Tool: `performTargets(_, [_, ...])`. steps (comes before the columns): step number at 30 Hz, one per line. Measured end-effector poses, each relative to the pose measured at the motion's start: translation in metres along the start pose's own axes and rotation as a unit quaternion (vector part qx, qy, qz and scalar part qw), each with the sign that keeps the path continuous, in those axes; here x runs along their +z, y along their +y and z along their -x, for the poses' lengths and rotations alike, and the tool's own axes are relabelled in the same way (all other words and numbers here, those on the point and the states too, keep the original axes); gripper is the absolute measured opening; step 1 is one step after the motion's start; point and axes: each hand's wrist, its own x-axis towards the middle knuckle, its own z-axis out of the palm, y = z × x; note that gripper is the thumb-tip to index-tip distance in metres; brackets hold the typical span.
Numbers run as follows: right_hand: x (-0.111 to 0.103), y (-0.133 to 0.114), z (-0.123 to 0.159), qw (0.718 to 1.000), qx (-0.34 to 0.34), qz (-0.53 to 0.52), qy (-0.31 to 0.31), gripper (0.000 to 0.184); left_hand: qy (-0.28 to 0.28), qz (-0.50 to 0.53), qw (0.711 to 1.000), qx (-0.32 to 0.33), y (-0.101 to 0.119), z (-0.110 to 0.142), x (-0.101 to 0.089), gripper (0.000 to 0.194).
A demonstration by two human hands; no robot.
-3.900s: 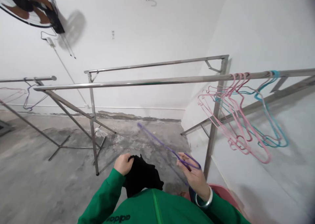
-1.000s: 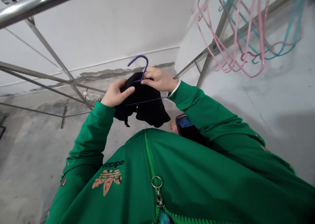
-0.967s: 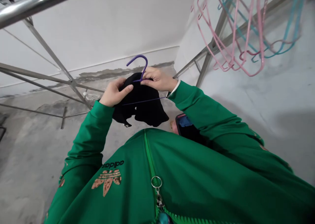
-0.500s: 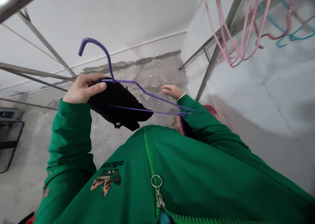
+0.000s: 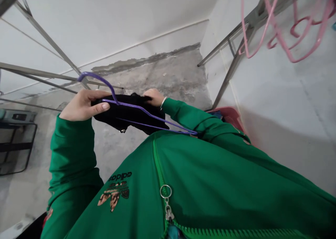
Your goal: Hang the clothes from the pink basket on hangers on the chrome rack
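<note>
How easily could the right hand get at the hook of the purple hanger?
Fairly easily, it seems: the right hand rests on the black garment, which alone lies between it and the hook, standing clear above the left hand.

Black cloth, purple hanger, green jacket, pink hangers

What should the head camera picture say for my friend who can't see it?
A person's left hand grips a black garment and a purple wire hanger together, while the right hand touches the garment's far edge. Green sleeves show, and pink hangers hang nearby.
</note>
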Motion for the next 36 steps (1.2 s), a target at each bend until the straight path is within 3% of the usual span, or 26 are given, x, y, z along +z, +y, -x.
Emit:
performTargets(5, [-0.064,0.018,0.015,0.990,0.115,0.027,0.079,0.025,0.157,-0.134,0.974,-0.092,-0.017,0.015,0.009,0.039])
performTargets(9, [-0.110,0.016,0.018,0.985,0.110,0.082,0.108,0.027,0.205,-0.255,0.932,-0.156,-0.029,0.015,0.020,0.038])
performTargets(14, [-0.144,0.002,0.018,0.978,0.098,0.147,0.114,0.027,0.224,-0.420,0.852,-0.218,-0.022,0.004,0.030,0.038])
performTargets(17, [-0.151,-0.017,0.028,0.977,0.101,0.162,0.092,0.028,0.244,-0.422,0.832,-0.265,-0.019,-0.003,0.031,0.041])
performTargets(20, [-0.143,-0.046,0.043,0.979,0.097,0.176,0.043,0.026,0.281,-0.386,0.833,-0.280,-0.023,-0.011,0.027,0.041])
performTargets(22, [-0.131,-0.065,0.055,0.981,0.074,0.175,-0.029,0.028,0.305,-0.348,0.841,-0.279,-0.030,-0.017,0.024,0.040])
performTargets(25, [-0.113,-0.083,0.069,0.977,0.000,0.108,-0.185,0.036,0.322,-0.291,0.857,-0.278,-0.038,-0.022,0.022,0.040])
performTargets(27, [-0.111,-0.085,0.075,0.973,-0.031,0.043,-0.225,0.031,0.328,-0.259,0.866,-0.273,-0.040,-0.022,0.022,0.040])
performTargets(29, [-0.120,-0.079,0.077,0.988,-0.013,-0.003,-0.151,0.022,0.338,-0.233,0.875,-0.258,-0.040,-0.022,0.023,0.039])
performTargets(31, [-0.136,-0.070,0.074,1.000,0.009,-0.018,0.004,0.024,0.357,-0.216,0.877,-0.239,-0.038,-0.021,0.024,0.037])
performTargets(33, [-0.154,-0.061,0.064,0.989,-0.012,0.010,0.145,0.035,0.380,-0.211,0.875,-0.212,-0.035,-0.021,0.026,0.035])
performTargets(34, [-0.160,-0.057,0.057,0.981,-0.042,0.037,0.184,0.044,0.390,-0.210,0.875,-0.196,-0.034,-0.022,0.027,0.034])
performTargets(36, [-0.166,-0.050,0.043,0.973,-0.098,0.094,0.185,0.062,0.399,-0.206,0.878,-0.165,-0.030,-0.023,0.030,0.032])
